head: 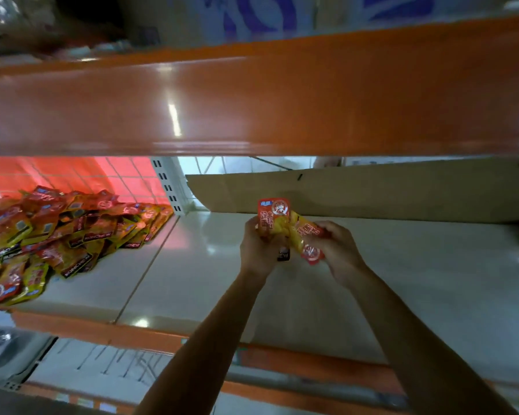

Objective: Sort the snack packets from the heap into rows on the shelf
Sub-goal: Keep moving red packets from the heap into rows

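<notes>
Left hand [259, 250] curling fingers round upright red-yellow packet [272, 218]. Right hand [337, 248] pinching second packet [307, 239], tilting, touching first one. Both hanging over bare shelf [402, 280], cardboard [372, 190] at 12 o'clock. Heap [57, 232] sitting at 9 o'clock, well apart. Packets looking shiny and slippery (maybe more hiding in fist). One might be slipping out, dropping past front edge at 6 o'clock.

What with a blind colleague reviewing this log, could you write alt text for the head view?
Two bare hands hold red-and-yellow snack packets over a pale shelf: the left hand grips an upright packet, the right hand a tilted packet beside it. A heap of similar packets lies on the shelf's left, and a cardboard sheet stands behind the hands.
</notes>
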`<state>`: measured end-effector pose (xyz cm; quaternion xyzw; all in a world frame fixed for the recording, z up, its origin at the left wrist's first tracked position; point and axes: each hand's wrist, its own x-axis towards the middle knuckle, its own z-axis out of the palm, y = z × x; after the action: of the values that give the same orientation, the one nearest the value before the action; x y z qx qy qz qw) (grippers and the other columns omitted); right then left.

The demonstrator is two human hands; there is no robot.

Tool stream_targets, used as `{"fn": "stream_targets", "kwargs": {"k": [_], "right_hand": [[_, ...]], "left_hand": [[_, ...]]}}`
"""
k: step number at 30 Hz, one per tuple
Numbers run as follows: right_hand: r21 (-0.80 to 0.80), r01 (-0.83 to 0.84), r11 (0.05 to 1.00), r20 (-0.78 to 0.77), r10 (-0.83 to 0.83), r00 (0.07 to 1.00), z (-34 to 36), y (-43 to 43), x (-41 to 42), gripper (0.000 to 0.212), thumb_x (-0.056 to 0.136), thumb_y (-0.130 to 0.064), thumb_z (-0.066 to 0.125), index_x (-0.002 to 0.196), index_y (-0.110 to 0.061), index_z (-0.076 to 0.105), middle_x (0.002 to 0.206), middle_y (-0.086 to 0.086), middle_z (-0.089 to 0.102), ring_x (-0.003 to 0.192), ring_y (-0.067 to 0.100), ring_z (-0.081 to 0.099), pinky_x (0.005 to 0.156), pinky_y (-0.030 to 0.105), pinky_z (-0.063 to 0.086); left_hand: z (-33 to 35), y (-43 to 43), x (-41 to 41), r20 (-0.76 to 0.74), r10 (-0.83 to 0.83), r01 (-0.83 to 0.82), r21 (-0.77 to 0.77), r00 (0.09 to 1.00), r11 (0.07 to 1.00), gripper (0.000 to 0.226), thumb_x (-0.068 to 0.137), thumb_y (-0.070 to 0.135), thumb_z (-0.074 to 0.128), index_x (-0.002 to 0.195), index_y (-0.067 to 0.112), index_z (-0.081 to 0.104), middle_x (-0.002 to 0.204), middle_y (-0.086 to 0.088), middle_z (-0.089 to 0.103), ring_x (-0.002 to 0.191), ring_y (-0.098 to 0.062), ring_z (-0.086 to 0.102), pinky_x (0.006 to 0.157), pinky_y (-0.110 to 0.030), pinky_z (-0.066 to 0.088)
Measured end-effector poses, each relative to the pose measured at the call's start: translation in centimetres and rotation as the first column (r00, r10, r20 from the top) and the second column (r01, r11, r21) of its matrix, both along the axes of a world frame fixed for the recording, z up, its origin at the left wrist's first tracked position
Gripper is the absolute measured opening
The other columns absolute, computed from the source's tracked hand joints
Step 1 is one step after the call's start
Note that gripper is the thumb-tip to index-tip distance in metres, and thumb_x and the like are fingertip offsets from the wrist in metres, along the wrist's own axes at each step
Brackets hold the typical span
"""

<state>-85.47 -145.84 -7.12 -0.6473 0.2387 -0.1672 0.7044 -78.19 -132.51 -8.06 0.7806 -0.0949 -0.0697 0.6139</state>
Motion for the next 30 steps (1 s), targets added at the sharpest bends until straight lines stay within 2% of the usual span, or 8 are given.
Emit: {"fn": "stream_targets", "kwargs": {"k": [6,9,12,16,19,21,24,30], "right_hand": [[0.054,0.179,0.982,0.056,-0.182,0.982,1.6,-9.1,-6.6,0.037,0.073,-0.006,0.079,0.107,-0.013,0.065,0.098,0.007,0.069,0.084,0.023,0.067,0.075,0.036,0.055],[0.111,0.225,0.968,0.108,-0.237,0.965,2.1,-12.8,-9.7,0.018,0.076,-0.009,0.076,0.091,-0.016,0.069,0.086,0.003,0.072,0.08,0.02,0.067,0.071,0.031,0.055],[0.278,0.201,0.939,0.164,-0.252,0.954,2.3,-15.7,-12.6,0.006,0.084,-0.014,0.069,0.089,-0.017,0.069,0.084,-0.002,0.073,0.082,0.013,0.068,0.068,0.024,0.055],[0.366,0.089,0.926,0.233,-0.184,0.955,2.0,-18.3,-15.9,0.022,0.088,0.006,0.054,0.099,-0.01,0.064,0.092,0.004,0.07,0.087,0.014,0.066,0.076,0.023,0.053],[0.362,0.086,0.928,0.206,-0.169,0.964,1.9,-19.7,-17.7,0.027,0.088,0.006,0.051,0.103,-0.013,0.063,0.095,0.008,0.068,0.089,0.02,0.065,0.082,0.031,0.052],[0.372,0.141,0.917,0.151,-0.21,0.966,1.9,-20.5,-18.8,0.024,0.09,-0.001,0.053,0.107,-0.015,0.063,0.095,0.005,0.07,0.087,0.02,0.067,0.078,0.032,0.053],[0.389,0.294,0.873,0.1,-0.357,0.929,1.8,-22.1,-20.2,0.012,0.094,-0.009,0.054,0.097,-0.017,0.063,0.087,0.001,0.07,0.081,0.016,0.066,0.07,0.029,0.053],[0.214,0.626,0.75,0.016,-0.643,0.766,2.6,-25.5,-24.0,0.015,0.094,-0.022,0.056,0.08,-0.02,0.06,0.09,0.007,0.065,0.09,0.026,0.065,0.086,0.046,0.054]], "left_hand": [[1.2,-8.4,-5.7,-0.046,-0.082,0.078,-0.08,0.996,0.994,0.045,0.074,0.018,0.077,0.112,0.025,0.054,0.101,0.008,0.066,0.092,-0.011,0.065,0.073,-0.027,0.053],[1.8,-12.4,-8.9,-0.062,-0.165,0.156,-0.124,0.984,0.98,0.043,0.068,0.017,0.075,0.108,0.017,0.059,0.098,0.0,0.069,0.091,-0.018,0.067,0.08,-0.035,0.056],[1.8,-16.2,-12.0,-0.109,-0.186,0.164,-0.186,0.977,0.969,0.036,0.075,0.006,0.074,0.106,0.016,0.059,0.1,-0.006,0.07,0.093,-0.023,0.068,0.082,-0.038,0.056],[1.7,-20.4,-15.6,-0.178,-0.186,0.144,-0.224,0.966,0.964,0.041,0.08,0.008,0.072,0.118,0.007,0.057,0.11,-0.012,0.066,0.1,-0.027,0.066,0.088,-0.042,0.055],[1.3,-22.3,-18.0,-0.188,-0.243,0.198,-0.227,0.952,0.954,0.036,0.081,0.013,0.072,0.114,0.013,0.057,0.105,-0.002,0.067,0.094,-0.02,0.068,0.072,-0.025,0.055],[1.0,-23.3,-19.1,-0.177,-0.271,0.241,-0.175,0.946,0.955,0.028,0.084,0.02,0.07,0.11,0.016,0.059,0.101,0.003,0.067,0.089,-0.014,0.067,0.063,-0.016,0.05],[0.7,-24.8,-20.2,-0.193,-0.245,0.222,-0.131,0.95,0.966,0.027,0.091,0.027,0.063,0.114,0.014,0.058,0.107,-0.001,0.065,0.094,-0.014,0.065,0.068,-0.021,0.049],[1.0,-27.9,-22.2,-0.31,-0.245,0.191,-0.195,0.918,0.962,0.007,0.095,0.017,0.056,0.092,0.015,0.062,0.098,-0.009,0.069,0.087,-0.023,0.067,0.082,-0.038,0.054]]}}
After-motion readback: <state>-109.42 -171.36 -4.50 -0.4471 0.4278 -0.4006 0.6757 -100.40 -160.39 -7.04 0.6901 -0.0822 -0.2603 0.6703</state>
